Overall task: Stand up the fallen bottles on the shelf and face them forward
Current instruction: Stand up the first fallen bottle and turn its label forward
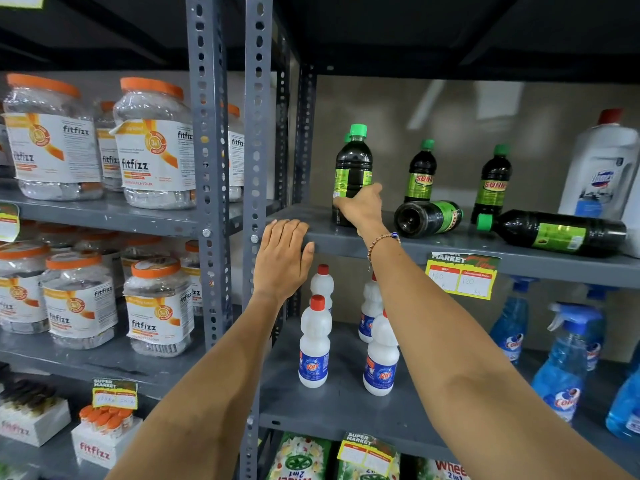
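Even indoor light, dim under the top shelf, which goes near black. Wide-angle bend bows the uprights (strongest toward the edges). The white bottle at right looks soft and smeared.

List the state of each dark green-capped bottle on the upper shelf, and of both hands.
Leftmost bottle: upright, label turned sideways, gripped low.
Second bottle: upright, label forward.
Third bottle: upright, label forward.
Middle fallen bottle: lying, base toward camera.
Right fallen bottle: lying, cap pointing left.
Right hand: closed on leftmost bottle.
Left hand: open, resting on shelf edge.
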Tool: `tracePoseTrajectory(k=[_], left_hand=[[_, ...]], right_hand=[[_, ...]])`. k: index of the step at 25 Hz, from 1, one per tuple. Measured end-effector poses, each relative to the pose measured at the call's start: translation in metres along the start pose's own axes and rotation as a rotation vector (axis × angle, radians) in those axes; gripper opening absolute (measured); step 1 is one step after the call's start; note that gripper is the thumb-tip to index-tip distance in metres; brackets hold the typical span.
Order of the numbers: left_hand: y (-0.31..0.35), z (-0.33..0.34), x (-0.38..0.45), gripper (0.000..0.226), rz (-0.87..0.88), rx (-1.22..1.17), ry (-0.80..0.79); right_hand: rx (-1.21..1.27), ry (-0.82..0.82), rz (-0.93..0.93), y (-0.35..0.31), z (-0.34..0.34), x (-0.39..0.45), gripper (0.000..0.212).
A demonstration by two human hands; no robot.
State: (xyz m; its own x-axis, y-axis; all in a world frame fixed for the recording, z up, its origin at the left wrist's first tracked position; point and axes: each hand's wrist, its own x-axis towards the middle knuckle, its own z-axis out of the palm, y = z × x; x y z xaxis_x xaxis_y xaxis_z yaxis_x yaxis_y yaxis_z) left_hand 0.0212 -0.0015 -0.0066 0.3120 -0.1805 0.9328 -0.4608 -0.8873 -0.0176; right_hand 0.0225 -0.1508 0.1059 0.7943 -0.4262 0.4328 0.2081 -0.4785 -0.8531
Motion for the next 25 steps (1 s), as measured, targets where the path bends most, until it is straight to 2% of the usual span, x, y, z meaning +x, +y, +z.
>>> tracePoseTrajectory(k=[3,8,12,16,20,22,24,25], left_hand=[[0.0004,-0.0005,0.0003,0.038,-0.001,0.001,-0.003],[0.0005,0.0000,0.0005,0.039,-0.002,0.004,-0.002],[0.0000,-0.0003,0.0003,0.038,-0.001,0.006,0.004],[0.0006,-0.0006,0.0006,0.037,0.007,0.007,0.024],[0.0002,-0.0003,-0.0003,0.039,0.002,0.008,0.016],[0.0006,0.0003,-0.0001,0.039,0.006,0.010,0.016],[0.0006,0.0003,0.0005,0.040,0.006,0.011,0.014],[0.0002,0.0000,0.0005,0.041,0.004,0.009,0.012]], right_hand=[[-0.122,0.068,-0.007,-0.0008,-0.0013,-0.0009,0.077],[-0.065,-0.019,0.056,-0.0014,-0.0024,-0.0019,0.072],[-0.133,-0.027,0.056,-0.0020,-0.0017,-0.0016,0.082],[-0.119,-0.085,0.040,0.0005,-0.0015,-0.0024,0.066],[-0.127,-0.063,0.034,0.0007,0.0004,0.0002,0.077],[-0.045,-0.111,0.054,0.0014,0.0010,0.0036,0.066],[-0.045,-0.131,0.056,0.0010,0.0013,0.0029,0.042],[-0.055,-0.114,0.042,0.0009,0.0013,0.0021,0.040]])
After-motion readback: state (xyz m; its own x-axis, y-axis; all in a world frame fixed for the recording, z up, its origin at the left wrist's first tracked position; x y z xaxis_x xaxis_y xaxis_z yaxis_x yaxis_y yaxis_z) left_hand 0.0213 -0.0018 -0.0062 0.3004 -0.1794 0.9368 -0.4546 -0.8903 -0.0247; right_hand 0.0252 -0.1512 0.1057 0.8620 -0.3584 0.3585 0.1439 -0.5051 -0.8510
